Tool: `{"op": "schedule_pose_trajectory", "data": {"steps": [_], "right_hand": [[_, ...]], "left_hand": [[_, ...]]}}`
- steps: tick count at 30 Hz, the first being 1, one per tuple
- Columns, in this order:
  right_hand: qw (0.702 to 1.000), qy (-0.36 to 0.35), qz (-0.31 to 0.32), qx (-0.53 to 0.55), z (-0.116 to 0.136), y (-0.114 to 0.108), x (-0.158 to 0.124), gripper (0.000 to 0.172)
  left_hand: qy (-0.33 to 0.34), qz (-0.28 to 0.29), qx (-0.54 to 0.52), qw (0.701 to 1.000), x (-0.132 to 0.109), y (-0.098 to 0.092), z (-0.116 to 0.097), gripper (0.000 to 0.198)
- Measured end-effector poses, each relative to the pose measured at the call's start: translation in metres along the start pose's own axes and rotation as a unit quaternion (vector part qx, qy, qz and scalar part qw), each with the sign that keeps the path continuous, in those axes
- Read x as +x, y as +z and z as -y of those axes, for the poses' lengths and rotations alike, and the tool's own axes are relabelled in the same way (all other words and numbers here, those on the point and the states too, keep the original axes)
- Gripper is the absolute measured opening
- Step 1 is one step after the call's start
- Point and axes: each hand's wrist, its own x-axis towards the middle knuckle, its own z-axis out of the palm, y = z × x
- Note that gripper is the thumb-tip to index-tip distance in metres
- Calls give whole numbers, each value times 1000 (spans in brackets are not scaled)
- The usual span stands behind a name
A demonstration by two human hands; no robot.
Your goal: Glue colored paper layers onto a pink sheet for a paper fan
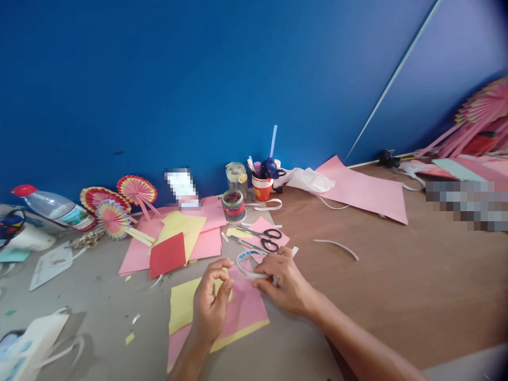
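My right hand (283, 278) grips a white ring-shaped roll of tape (243, 255), with the thumb and fingers closed on its near side. To its left, my left hand (212, 299) is raised over the paper with curled fingers, and a gap shows between thumb and forefinger. Nothing can be made out in it. Under both hands lie a pink sheet (250, 301) with a yellow edge and a yellow sheet (182, 304). Just beyond the tape, two pairs of black-handled scissors (271, 239) rest on small pink paper pieces.
A red square (169, 256) tops stacked pink and yellow paper. Behind stand a jar (234, 205) and a red cup (262, 188) of pens. Pleated paper fans (137, 190) and a bottle (59, 209) lie left. A large pink sheet (369, 193) is against the blue wall.
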Motion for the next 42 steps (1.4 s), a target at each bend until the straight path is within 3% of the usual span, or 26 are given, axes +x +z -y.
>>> {"op": "schedule_pose_trajectory", "data": {"steps": [3,8,16,22,34,42], "right_hand": [[998,6,57,37,4,-8,1,20],[998,15,53,-6,3,-11,2,27],[997,47,58,-2,-6,-20,1,11],[997,47,67,9,-9,-23,2,29],[996,81,20,15,-12,-20,2,19],[990,115,55,60,-16,-27,4,5]], "left_hand": [[-16,9,-6,1000,1,-3,-2,17],[-16,12,-1,1000,2,-4,-5,20],[-20,-10,-16,1000,3,-8,-11,21],[-34,-31,-46,998,1,-10,-8,18],[2,-6,-30,1000,3,-19,0,14],[2,-18,-35,999,3,-21,-2,12]]}}
